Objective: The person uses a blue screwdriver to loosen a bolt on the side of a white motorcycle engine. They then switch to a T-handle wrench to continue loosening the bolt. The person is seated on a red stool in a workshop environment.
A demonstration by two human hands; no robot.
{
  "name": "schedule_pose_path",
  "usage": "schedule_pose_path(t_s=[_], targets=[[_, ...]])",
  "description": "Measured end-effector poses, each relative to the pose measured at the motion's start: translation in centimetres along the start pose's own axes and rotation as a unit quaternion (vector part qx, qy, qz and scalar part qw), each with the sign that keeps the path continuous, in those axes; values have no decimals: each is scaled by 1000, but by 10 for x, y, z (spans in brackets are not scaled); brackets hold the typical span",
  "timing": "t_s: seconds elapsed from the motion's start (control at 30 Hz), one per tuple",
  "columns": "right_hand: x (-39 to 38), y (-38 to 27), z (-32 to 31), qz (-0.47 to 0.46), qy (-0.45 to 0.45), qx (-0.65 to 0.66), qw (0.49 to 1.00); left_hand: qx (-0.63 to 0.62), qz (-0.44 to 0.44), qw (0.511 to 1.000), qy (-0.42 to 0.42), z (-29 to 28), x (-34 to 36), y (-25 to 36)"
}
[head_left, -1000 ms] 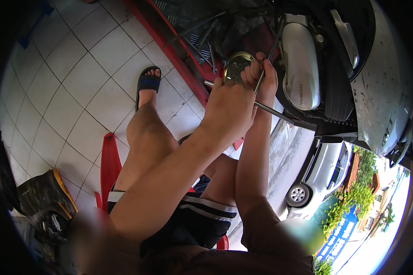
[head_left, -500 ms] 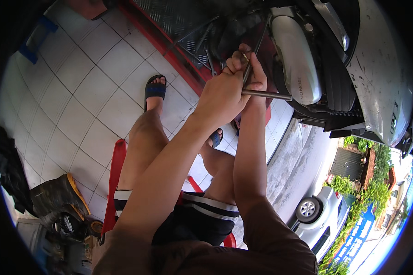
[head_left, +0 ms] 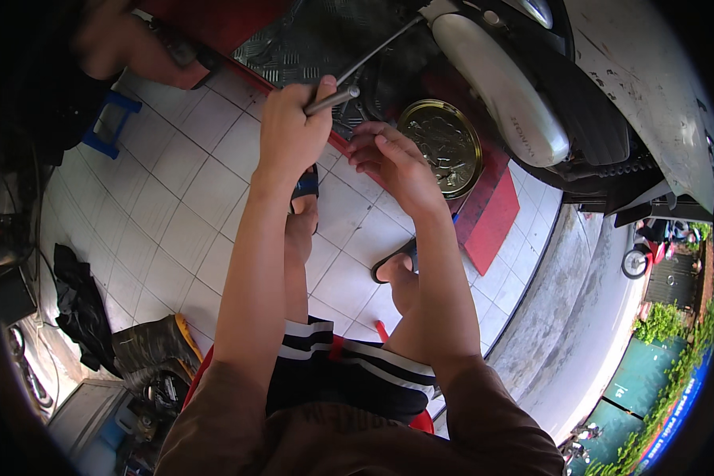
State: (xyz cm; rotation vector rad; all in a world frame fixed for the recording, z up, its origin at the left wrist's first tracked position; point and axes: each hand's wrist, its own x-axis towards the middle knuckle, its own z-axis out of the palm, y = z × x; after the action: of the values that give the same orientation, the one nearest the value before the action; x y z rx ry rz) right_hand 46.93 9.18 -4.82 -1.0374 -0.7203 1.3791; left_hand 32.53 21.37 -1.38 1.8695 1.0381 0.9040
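Note:
My left hand (head_left: 293, 127) is closed around the handle of a T-handle wrench (head_left: 333, 101). Its long thin shaft slants up and right toward the motorbike's silver exhaust cover (head_left: 500, 87); whether the tip is seated on anything is too unclear to tell. My right hand (head_left: 401, 163) hovers to the right of it, holding nothing, its fingers slightly bent and apart. Beside those fingers a round, gold-rimmed tin (head_left: 477, 151) with shiny, wet-looking contents rests on the red-edged lift platform (head_left: 492, 218).
At upper left, another person's leg (head_left: 163, 55) and a blurred hand show near a blue stool (head_left: 113, 123). A dark boot (head_left: 155, 349) and black cloth (head_left: 79, 305) lie on the tiled floor at left. The motorbike's body (head_left: 650, 87) fills the upper right.
My hands have moved apart: the left, with the wrench, went left and up, while the right let go and dropped lower. The tin has come into sight, and another person shows at upper left.

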Motion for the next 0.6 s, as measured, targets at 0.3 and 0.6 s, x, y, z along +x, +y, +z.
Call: schedule_pose_path(t_s=[0.3,0.6], targets=[[-14,-9,-3,-1,58,35,998,-630,-418,643,-121,6,2,-5],[33,5,13,22,0,98,995,-554,-426,703,-128,3,-9,26]])
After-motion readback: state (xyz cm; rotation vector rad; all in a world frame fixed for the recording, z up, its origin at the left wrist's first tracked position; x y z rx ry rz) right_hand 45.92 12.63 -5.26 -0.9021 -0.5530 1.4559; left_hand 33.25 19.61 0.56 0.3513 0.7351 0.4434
